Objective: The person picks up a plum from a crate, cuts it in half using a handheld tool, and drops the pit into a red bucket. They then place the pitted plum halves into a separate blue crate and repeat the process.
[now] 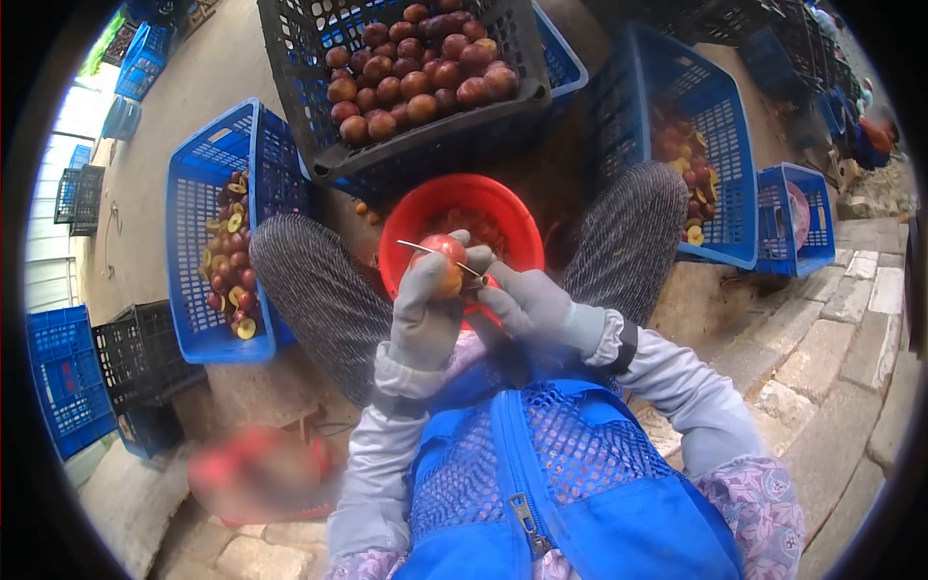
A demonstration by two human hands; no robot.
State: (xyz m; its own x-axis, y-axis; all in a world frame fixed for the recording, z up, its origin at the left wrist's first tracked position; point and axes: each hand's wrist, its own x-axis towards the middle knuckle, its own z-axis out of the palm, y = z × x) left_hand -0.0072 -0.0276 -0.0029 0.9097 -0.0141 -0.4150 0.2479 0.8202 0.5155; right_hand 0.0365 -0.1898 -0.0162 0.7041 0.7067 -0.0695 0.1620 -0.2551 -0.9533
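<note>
My left hand [427,307], in a grey glove, is wrapped round a red and yellow plum [447,253] above a red basin [522,224]. In my right hand [530,298], also gloved, is a small knife [435,251] with a red handle. Its thin blade lies across the plum. Both hands are close together in front of my blue vest. Beyond the basin, a black crate [333,162] holds many whole plums [420,77].
Blue crates with cut and whole plums stand left [181,251] and right [739,184] of my knees. A smaller blue crate [812,253] is farther right. Other crates are at the far left. A blurred red object [256,474] lies at lower left.
</note>
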